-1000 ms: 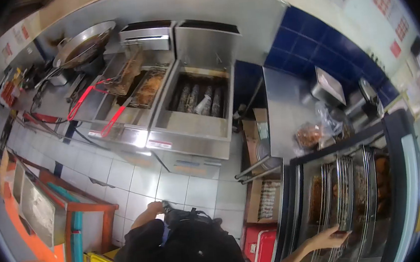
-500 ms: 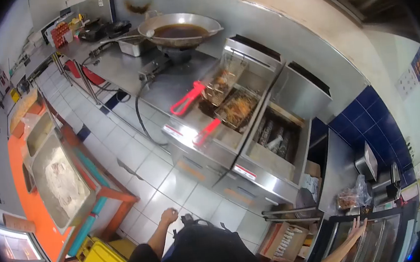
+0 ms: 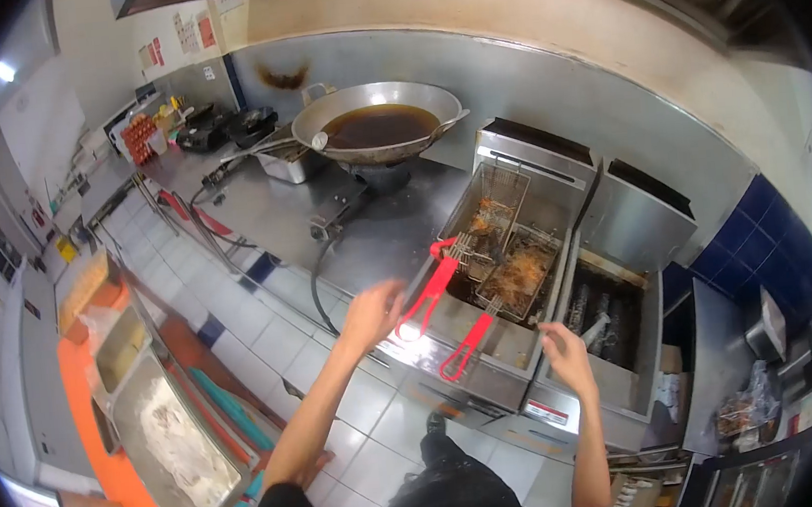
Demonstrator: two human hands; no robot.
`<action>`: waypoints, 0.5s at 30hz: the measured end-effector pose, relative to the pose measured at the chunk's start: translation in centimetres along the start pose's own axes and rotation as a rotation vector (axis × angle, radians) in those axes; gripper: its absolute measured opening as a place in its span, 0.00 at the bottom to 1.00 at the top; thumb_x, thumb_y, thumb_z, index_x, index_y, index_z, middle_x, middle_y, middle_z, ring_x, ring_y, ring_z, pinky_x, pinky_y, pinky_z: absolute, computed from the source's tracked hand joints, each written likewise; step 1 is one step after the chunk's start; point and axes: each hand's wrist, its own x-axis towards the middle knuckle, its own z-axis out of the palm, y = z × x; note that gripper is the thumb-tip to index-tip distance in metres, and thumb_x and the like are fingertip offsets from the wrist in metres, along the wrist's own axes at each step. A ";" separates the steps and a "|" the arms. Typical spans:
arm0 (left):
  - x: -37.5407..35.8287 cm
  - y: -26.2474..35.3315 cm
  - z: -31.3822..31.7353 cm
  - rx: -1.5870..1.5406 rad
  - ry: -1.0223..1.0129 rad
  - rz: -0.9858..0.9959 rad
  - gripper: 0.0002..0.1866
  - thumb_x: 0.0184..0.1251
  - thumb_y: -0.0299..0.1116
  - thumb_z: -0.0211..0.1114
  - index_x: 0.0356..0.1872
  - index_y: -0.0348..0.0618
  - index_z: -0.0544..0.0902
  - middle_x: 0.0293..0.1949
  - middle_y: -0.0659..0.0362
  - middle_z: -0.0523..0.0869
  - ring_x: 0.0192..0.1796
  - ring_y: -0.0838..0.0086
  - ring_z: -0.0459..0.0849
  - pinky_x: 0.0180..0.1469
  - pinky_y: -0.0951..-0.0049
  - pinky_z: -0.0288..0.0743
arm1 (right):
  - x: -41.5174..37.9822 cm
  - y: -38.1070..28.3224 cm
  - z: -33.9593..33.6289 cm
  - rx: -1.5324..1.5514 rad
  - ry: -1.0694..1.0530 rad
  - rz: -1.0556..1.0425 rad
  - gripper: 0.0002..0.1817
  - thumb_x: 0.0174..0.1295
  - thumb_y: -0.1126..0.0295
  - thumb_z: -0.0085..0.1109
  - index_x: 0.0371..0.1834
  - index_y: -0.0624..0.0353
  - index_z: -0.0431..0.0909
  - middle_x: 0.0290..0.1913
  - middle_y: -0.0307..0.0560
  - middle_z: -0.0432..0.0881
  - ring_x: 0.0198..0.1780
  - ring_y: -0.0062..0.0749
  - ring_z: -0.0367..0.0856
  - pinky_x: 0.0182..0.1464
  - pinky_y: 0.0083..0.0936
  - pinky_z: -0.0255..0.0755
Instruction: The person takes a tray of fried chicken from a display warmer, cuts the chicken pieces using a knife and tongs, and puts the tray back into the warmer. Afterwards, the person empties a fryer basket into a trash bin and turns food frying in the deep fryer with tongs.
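Observation:
My left hand is raised just left of the red handle of the back fry basket, with a small gap between them; its fingers are bent and blurred. My right hand hangs over the fryer's front edge, fingers apart and holding nothing, to the right of the other red handle. That handle belongs to the front basket, which holds browned food in dark oil. Both baskets sit in the left fryer.
A large wok of dark oil stands on the steel counter. At the left, a tray of flour rests on an orange table. A second fryer adjoins on the right. A plastic bag lies at the far right.
The view has shifted closer to the fryers. My left hand has risen from my side towards the red handles, and my right hand has left the dark-framed unit at the lower right.

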 end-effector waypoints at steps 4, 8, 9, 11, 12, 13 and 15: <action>12.2 -3.6 4.3 0.045 -0.120 0.076 0.19 0.65 0.41 0.60 0.51 0.38 0.79 0.41 0.46 0.87 0.42 0.53 0.86 0.48 0.59 0.78 | 8.2 -3.9 4.5 0.018 0.109 0.108 0.17 0.64 0.66 0.58 0.56 0.54 0.76 0.37 0.49 0.83 0.34 0.33 0.80 0.38 0.28 0.73; 16.8 -6.6 11.9 0.011 -0.346 -0.012 0.26 0.61 0.44 0.64 0.56 0.38 0.75 0.43 0.42 0.85 0.47 0.46 0.83 0.53 0.53 0.76 | 14.6 -1.2 9.5 -0.173 0.157 0.085 0.24 0.64 0.57 0.57 0.62 0.50 0.71 0.40 0.53 0.81 0.36 0.50 0.81 0.42 0.42 0.73; 16.7 -6.6 12.9 0.021 -0.355 0.004 0.26 0.59 0.40 0.64 0.56 0.38 0.75 0.42 0.41 0.85 0.46 0.46 0.83 0.52 0.53 0.76 | 15.7 -0.3 10.7 -0.141 0.178 0.082 0.20 0.65 0.59 0.56 0.58 0.52 0.72 0.40 0.55 0.81 0.38 0.52 0.81 0.43 0.43 0.73; 17.7 -6.6 12.3 0.032 -0.366 0.008 0.26 0.57 0.37 0.65 0.57 0.39 0.75 0.42 0.41 0.85 0.46 0.46 0.83 0.52 0.52 0.76 | 17.5 1.1 12.9 -0.107 0.188 0.083 0.17 0.65 0.60 0.55 0.55 0.53 0.74 0.40 0.57 0.81 0.40 0.55 0.81 0.43 0.45 0.73; 17.7 -6.4 11.5 0.012 -0.332 0.036 0.24 0.58 0.35 0.65 0.56 0.41 0.76 0.43 0.42 0.85 0.45 0.49 0.85 0.49 0.55 0.77 | 18.1 1.8 13.6 -0.082 0.208 0.091 0.13 0.66 0.63 0.54 0.50 0.56 0.75 0.39 0.58 0.81 0.41 0.55 0.81 0.44 0.44 0.72; 17.5 -5.8 10.5 -0.012 -0.292 0.059 0.22 0.58 0.32 0.65 0.56 0.43 0.78 0.43 0.44 0.85 0.43 0.52 0.86 0.45 0.57 0.79 | 18.5 2.4 14.0 -0.064 0.221 0.094 0.10 0.67 0.66 0.52 0.45 0.59 0.76 0.39 0.59 0.81 0.42 0.55 0.81 0.45 0.43 0.72; 18.6 -4.9 6.8 -0.113 -0.201 0.085 0.20 0.59 0.30 0.64 0.54 0.42 0.79 0.40 0.46 0.85 0.39 0.56 0.85 0.42 0.60 0.78 | 19.0 0.5 12.9 -0.053 0.256 0.073 0.08 0.68 0.68 0.51 0.42 0.61 0.76 0.37 0.59 0.81 0.42 0.54 0.81 0.45 0.40 0.72</action>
